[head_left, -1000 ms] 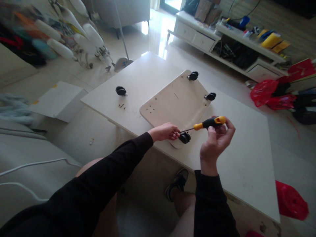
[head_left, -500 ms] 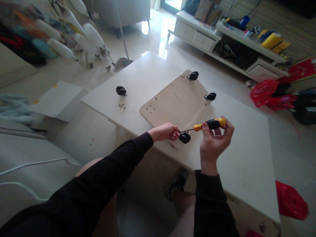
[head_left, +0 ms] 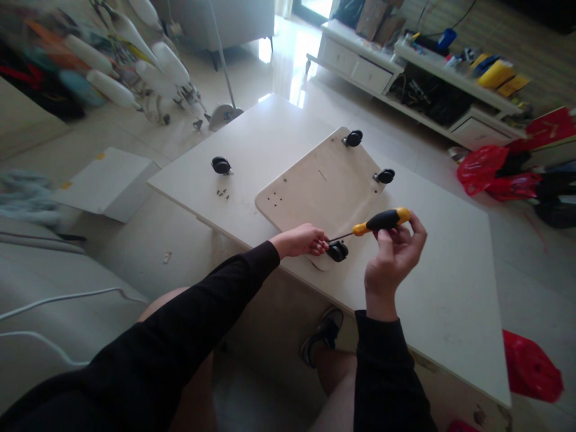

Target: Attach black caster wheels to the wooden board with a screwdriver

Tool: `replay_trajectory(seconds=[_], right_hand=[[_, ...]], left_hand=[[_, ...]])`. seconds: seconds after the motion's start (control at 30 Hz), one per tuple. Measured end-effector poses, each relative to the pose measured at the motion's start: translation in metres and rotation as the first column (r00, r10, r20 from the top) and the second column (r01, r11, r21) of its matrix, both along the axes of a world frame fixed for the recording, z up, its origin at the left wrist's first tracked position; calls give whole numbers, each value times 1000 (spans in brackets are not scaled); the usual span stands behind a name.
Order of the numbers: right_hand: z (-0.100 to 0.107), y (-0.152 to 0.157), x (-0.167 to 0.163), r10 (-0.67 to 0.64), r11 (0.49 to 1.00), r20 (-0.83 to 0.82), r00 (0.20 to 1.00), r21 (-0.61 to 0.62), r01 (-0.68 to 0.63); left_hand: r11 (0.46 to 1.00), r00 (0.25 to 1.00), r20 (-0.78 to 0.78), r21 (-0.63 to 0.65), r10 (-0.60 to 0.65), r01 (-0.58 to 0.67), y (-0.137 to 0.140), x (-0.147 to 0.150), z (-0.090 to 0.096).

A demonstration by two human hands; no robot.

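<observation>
A yellow and black screwdriver (head_left: 383, 221) is held by its handle end in the fingers of my right hand (head_left: 392, 259). Its shaft points left and slightly down, to the fingertips of my left hand (head_left: 306, 240). Those fingers are pinched around the tip; any screw there is hidden. Just below the tip is a black caster wheel (head_left: 337, 251) at the near corner of a pale board (head_left: 321, 186). Two more casters, one at the far corner (head_left: 354, 138) and one at the right corner (head_left: 385, 176), stand on the board. Its left corner shows several holes.
The board lies on a white table (head_left: 450, 288). A loose caster (head_left: 221, 165) and several small screws (head_left: 222, 194) lie on the table's left part. A white box (head_left: 112, 180) stands on the floor at left. Beyond the table is a white TV cabinet (head_left: 355, 66).
My right hand's fingers have shifted on the screwdriver handle, the thumb dropping lower, and the handle's end has tilted up slightly. My left hand stays in place.
</observation>
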State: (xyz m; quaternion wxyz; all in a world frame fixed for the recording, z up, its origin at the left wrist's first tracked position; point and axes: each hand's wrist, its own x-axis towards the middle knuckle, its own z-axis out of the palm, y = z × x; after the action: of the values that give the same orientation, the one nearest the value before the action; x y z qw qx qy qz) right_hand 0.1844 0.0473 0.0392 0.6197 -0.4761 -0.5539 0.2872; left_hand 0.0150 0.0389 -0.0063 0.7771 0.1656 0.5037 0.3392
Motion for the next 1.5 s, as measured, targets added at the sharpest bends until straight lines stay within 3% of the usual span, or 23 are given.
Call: replay_trajectory(seconds=[0.23,0.43,0.6,0.77,0.93,1.1,1.3,1.5], right_hand=[[0,2,-1,-40,999,21,999,25,39],[-1,0,0,3,1000,8,1000,5,-3],[1,0,-3,-58,998,13,998,-9,58],[1,-1,-1,7,1000,-21,1000,10,-7],[2,-1,-3,-51,998,-2,999,24,51],[1,-1,-3,58,998,-64,996,32,-56],[3,-3,-5,-39,998,-57,998,48,42],[0,-1,-3,46,999,-63,997,3,-46]], left_hand=[[1000,1000,16,6,8,-8,-1,-1,0],[1000,1000,27,11,2,-2,0,-1,-4],[1000,1000,22,3,-5,5,1,-1,-4],[1000,1000,25,3,-10,10,1,-1,-6],[1000,999,29,10,-14,14,0,-1,-6],[1000,1000,23,8,-3,3,0,0,-5],[1000,1000,25,12,3,-3,0,0,-3],[1000,1000,21,6,-8,8,0,0,-4]])
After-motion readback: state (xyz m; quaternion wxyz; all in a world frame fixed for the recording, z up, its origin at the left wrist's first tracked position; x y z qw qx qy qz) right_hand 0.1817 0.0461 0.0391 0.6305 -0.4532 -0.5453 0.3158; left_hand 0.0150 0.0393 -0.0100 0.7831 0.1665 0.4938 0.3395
